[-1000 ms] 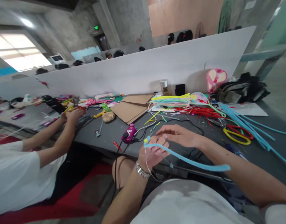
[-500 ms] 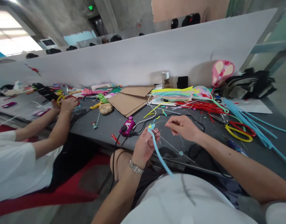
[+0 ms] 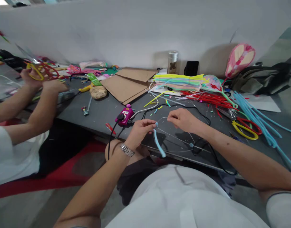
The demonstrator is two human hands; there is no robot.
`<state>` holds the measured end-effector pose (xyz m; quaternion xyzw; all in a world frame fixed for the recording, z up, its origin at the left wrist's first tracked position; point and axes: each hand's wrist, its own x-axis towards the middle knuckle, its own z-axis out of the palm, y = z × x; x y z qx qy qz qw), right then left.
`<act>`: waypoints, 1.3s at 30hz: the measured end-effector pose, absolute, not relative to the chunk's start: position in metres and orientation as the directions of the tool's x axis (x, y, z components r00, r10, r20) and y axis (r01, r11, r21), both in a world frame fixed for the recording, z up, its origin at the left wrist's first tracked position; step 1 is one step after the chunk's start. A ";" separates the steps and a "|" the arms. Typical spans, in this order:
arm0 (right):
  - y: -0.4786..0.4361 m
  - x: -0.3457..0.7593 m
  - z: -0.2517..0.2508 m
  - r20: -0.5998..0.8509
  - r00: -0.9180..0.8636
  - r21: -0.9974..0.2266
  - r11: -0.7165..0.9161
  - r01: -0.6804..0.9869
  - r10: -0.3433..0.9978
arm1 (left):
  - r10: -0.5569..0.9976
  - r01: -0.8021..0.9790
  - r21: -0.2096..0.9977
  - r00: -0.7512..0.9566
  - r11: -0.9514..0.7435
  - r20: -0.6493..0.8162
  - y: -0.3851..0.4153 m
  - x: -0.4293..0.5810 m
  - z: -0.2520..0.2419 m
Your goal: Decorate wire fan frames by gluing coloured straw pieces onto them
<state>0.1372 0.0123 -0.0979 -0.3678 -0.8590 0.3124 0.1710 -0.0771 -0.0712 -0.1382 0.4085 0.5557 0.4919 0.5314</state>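
My left hand [image 3: 143, 130] pinches a light-blue pipe cleaner [image 3: 158, 144] near its upper end, and the rest of it hangs below the fingers. A thin pale wire [image 3: 162, 118] arcs from that end across to my right hand [image 3: 183, 119]. The right thumb and forefinger are closed on the wire's other end. Below the hands, thin strands cross the table's edge, with a small light-blue piece [image 3: 191, 145] on one of them. Exactly how the wire joins the pipe cleaner is too small to make out.
Beyond my hands lie a purple power socket [image 3: 126, 115], cardboard sheets [image 3: 128, 84] and bundled pipe cleaners [image 3: 178, 80]. On the right are scissors [image 3: 245, 129] and blue pipe cleaners [image 3: 257, 117]. At the left, a co-worker's hands [image 3: 38, 79] hold red-and-yellow-handled scissors [image 3: 36, 70].
The view has tipped down. My left hand has turned from palm-up to a pinch at the pipe cleaner's end. My right hand stays closed on the wire. The co-worker's scissors are raised.
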 end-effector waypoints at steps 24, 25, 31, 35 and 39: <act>0.017 0.109 -0.128 0.393 -0.919 0.280 0.948 0.148 0.028 | 0.921 -0.216 0.919 -0.137 0.331 -0.364 -0.062 -0.067 -0.147; 0.016 0.109 -0.128 0.396 -0.918 0.290 0.947 0.138 0.012 | 0.923 -0.211 0.920 -0.132 0.331 -0.362 -0.063 -0.067 -0.146; 0.015 0.106 -0.128 0.368 -0.930 0.288 0.951 0.115 0.001 | 0.926 -0.187 0.930 -0.153 0.315 -0.344 -0.067 -0.065 -0.146; 0.013 0.101 -0.124 0.275 -0.955 0.238 0.954 0.180 0.112 | 0.921 -0.186 0.930 -0.171 0.317 -0.348 -0.069 -0.059 -0.142; 0.008 0.093 -0.112 0.132 -0.955 0.123 0.951 0.283 0.267 | 0.914 -0.192 0.921 -0.167 0.338 -0.370 -0.071 -0.055 -0.141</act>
